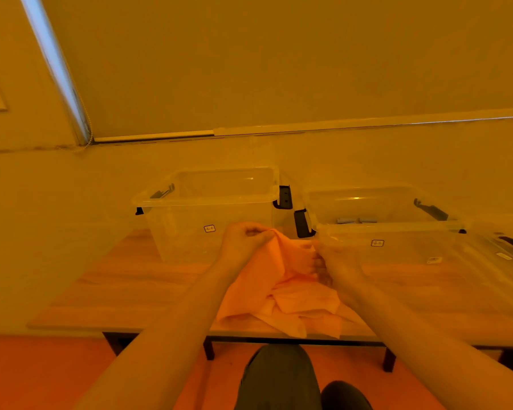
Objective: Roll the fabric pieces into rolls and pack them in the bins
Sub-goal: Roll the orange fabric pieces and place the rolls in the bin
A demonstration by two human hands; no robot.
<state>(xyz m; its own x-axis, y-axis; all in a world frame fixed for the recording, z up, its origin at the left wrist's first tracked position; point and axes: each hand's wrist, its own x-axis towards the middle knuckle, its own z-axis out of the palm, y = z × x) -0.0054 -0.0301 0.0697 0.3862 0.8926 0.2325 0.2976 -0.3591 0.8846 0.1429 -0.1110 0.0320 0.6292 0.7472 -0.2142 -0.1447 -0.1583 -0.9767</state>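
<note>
Two hands hold one orange cloth (282,291) up off the tabletop (116,285), just in front of the bins. The left hand (243,241) pinches its top corner. The right hand (335,264) has its fingers (316,263) curled into the cloth's side. The cloth is still crumpled, not rolled. Its low end hangs over the near edge of the tabletop, so it could slip to the floor. A bunched roll may come out lumpy. Behind the cloth stand two clear bins (208,202), with a pale wall beyond them.
</note>
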